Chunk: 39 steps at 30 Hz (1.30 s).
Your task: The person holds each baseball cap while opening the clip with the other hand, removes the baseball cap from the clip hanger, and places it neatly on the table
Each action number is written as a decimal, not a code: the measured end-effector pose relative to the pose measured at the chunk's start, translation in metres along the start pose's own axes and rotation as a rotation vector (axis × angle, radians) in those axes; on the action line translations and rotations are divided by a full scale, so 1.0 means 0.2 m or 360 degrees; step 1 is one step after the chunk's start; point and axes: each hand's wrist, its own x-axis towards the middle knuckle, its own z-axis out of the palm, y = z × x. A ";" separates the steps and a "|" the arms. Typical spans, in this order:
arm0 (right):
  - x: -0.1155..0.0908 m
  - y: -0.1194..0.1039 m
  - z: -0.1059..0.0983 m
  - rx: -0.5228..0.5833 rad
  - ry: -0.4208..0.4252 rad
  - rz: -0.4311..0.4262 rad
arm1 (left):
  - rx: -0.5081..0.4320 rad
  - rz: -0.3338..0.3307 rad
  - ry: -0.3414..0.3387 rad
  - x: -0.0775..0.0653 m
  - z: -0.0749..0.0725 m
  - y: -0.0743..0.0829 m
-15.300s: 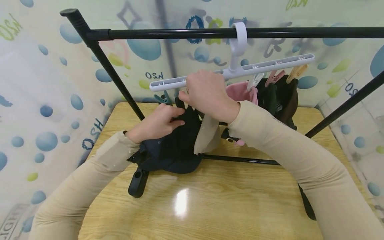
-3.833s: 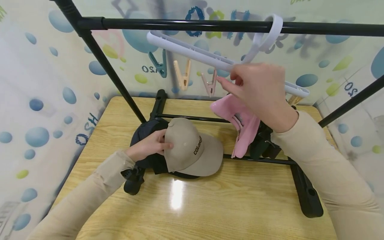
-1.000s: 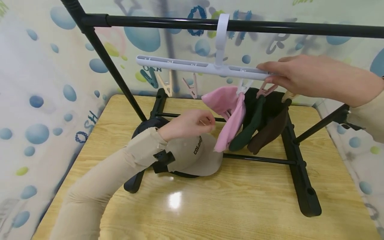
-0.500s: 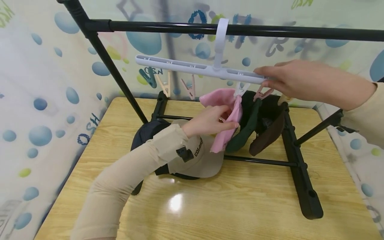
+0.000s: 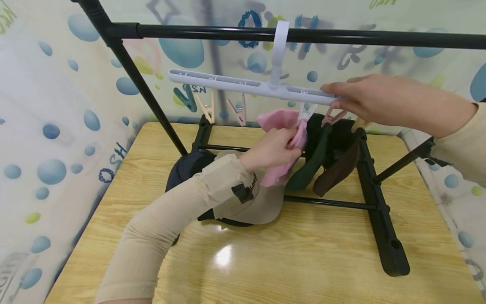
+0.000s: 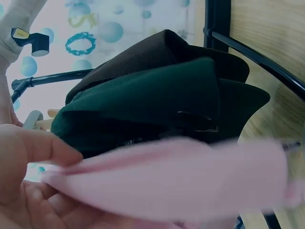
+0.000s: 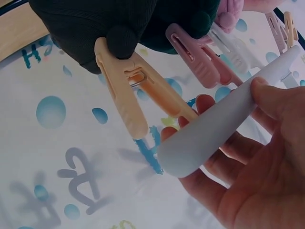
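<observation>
Pale walls are closing in on three sides, and the back wall (image 5: pixel 235 59), left wall (image 5: pixel 60 139) and right wall (image 5: pixel 455 202) are all rocking blue bubbles, yellow-green blobs and random lettering, some looking mirrored. A greyish stripe (image 5: pixel 211 55) is running down the back one. Below, a wood-grain table (image 5: pixel 303 253) is bouncing back a bright white glare patch (image 5: pixel 223 255), and a black tube rack (image 5: pixel 364 37) is standing on it.
</observation>
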 end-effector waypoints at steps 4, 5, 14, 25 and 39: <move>0.00 0.00 0.00 0.0020 -0.0025 0.0014 | -0.0057 0.0012 -0.0011 0.00 -0.01 -0.01; 0.00 0.00 0.00 0.0026 -0.0035 0.0018 | -0.0071 0.0025 -0.0010 -0.01 -0.02 -0.01; -0.01 0.01 0.04 0.0157 -0.0050 0.0018 | -0.0161 0.0074 -0.0100 -0.02 -0.03 -0.01; -0.03 0.02 0.10 0.0307 0.0001 -0.0023 | -0.0207 0.0096 -0.0130 -0.02 -0.03 -0.01; -0.07 -0.05 0.15 -0.0023 0.0743 -0.0421 | -0.0193 0.0054 -0.0122 -0.04 -0.03 -0.02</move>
